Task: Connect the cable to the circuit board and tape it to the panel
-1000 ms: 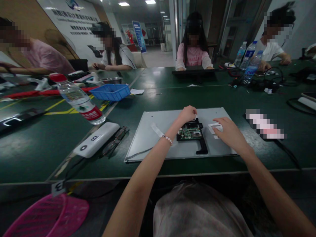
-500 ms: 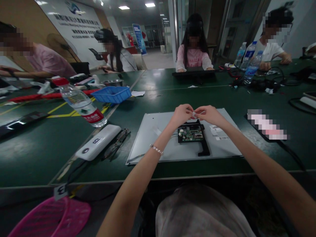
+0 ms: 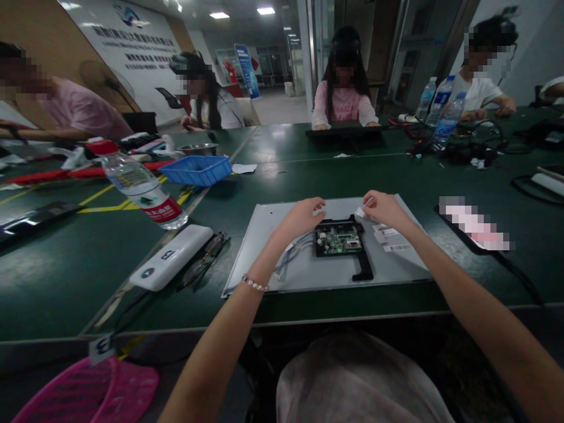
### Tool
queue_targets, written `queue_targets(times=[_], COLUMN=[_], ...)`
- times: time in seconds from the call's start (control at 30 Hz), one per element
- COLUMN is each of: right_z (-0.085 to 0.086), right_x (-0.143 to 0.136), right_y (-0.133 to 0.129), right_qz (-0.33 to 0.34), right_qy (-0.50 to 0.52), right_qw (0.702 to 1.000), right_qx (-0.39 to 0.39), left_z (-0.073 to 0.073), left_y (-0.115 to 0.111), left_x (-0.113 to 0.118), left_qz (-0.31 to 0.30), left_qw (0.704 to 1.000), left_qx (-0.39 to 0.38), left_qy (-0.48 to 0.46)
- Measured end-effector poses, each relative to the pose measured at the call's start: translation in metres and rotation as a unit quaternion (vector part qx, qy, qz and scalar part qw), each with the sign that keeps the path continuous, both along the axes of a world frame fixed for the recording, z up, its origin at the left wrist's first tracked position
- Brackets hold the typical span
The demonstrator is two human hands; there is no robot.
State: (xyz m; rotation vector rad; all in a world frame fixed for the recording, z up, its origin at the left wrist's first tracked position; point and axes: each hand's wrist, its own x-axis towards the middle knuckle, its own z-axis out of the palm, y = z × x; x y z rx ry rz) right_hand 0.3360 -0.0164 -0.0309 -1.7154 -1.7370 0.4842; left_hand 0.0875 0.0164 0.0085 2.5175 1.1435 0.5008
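Observation:
A flat light grey panel (image 3: 255, 249) lies on the table in front of me. On it sits a green circuit board (image 3: 338, 242) with a black bracket (image 3: 365, 267), and thin cables (image 3: 291, 251) run from the board's left side. My left hand (image 3: 302, 218) hovers over the panel by the board's upper left corner, fingers curved and apart, with nothing visible in them. Beyond the board's upper right corner, my right hand (image 3: 384, 209) pinches a small white scrap (image 3: 360, 212), perhaps a bit of tape or paper. Several white labels (image 3: 396, 247) are stuck to the panel's right part.
On the left stand a tilted water bottle (image 3: 152, 200), a white power bank (image 3: 173, 257), glasses (image 3: 203, 261) and a blue tray (image 3: 198, 171). A phone (image 3: 473, 226) with a cable lies right. Below the table edge is a pink basket (image 3: 136, 385). Several people sit around.
My hands were together above the board and have moved apart, the left one leftward and the right one rightward with the white scrap. More of the cables and board shows.

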Motion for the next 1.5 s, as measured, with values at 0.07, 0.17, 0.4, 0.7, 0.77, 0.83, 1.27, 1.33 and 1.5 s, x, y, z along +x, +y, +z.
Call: queue_targets(times=[0.07, 0.17, 0.4, 0.7, 0.77, 0.83, 1.27, 1.33, 1.5], right_z=[0.001, 0.006, 0.008, -0.001, -0.002, -0.003, -0.003, -0.002, -0.002], right_x=[0.002, 0.003, 0.019, 0.015, 0.014, 0.012, 0.004, 0.003, -0.004], right_y=[-0.002, -0.007, -0.010, 0.000, 0.002, 0.002, 0.001, 0.000, -0.002], right_qz=[0.001, 0.000, 0.132, 0.204, 0.202, 0.203, 0.131, 0.125, 0.090], right_qy=[-0.058, -0.129, -0.203, -0.237, -0.235, -0.229, -0.197, -0.163, -0.121], right_qw=[0.998, 0.992, 0.969, 0.947, 0.948, 0.949, 0.968, 0.975, 0.980], right_qx=[0.000, 0.004, 0.044, 0.069, 0.071, 0.074, 0.080, 0.088, 0.132], left_z=[0.000, 0.000, 0.001, -0.006, -0.007, -0.007, -0.011, -0.011, -0.015], left_y=[-0.003, -0.007, -0.008, 0.001, 0.002, 0.003, 0.003, 0.003, 0.002], left_x=[-0.010, -0.024, -0.043, -0.044, -0.045, -0.045, -0.049, -0.048, -0.046], left_qz=[-0.027, -0.079, -0.162, -0.193, -0.198, -0.199, -0.184, -0.187, -0.189], left_qw=[1.000, 0.995, 0.974, 0.956, 0.955, 0.954, 0.954, 0.955, 0.957], left_qx=[-0.011, -0.060, -0.152, -0.214, -0.215, -0.220, -0.233, -0.229, -0.215], left_qy=[0.012, 0.024, 0.046, 0.057, 0.051, 0.048, 0.034, 0.031, 0.046])
